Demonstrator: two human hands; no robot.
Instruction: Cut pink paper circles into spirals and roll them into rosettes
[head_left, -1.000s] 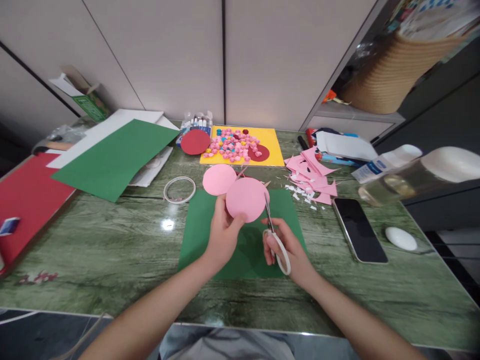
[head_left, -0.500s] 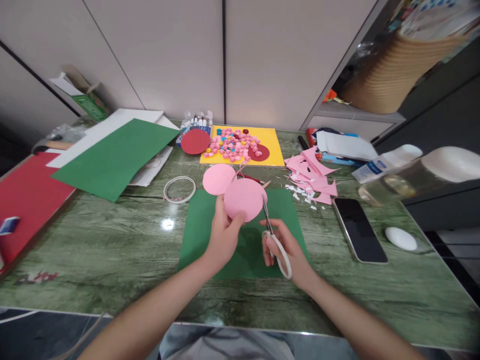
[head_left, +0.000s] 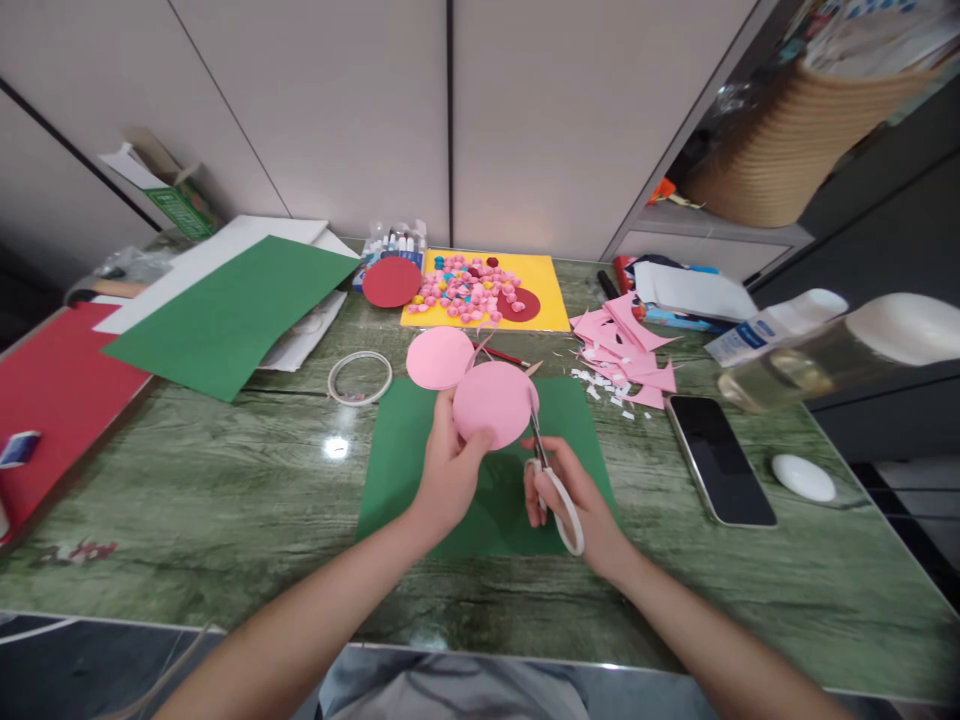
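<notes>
Pinched between the thumb and fingers of my left hand [head_left: 448,470] is a round pink paper disc [head_left: 491,405], held above a green sheet [head_left: 405,480]. My right hand [head_left: 574,500] grips white-handled scissors [head_left: 537,435], whose blades meet the disc's right edge. A thin strip of pink paper curls behind the disc. Another pink paper circle [head_left: 439,357] lies just beyond, partly overlapped by the held one. Behind the disc, a red pencil [head_left: 502,354] lies on the table.
Pink paper scraps [head_left: 626,345] and white bits lie at the right, near a phone [head_left: 720,460] and a bottle [head_left: 780,385]. A tape roll [head_left: 360,378] sits left. Pink paper balls [head_left: 469,285] cover a yellow sheet [head_left: 551,290] at the back. Another green sheet [head_left: 240,310] lies far left.
The pink disc in my left hand has shifted slightly right and down against the scissors. Both hands keep their hold; the rest stands as before.
</notes>
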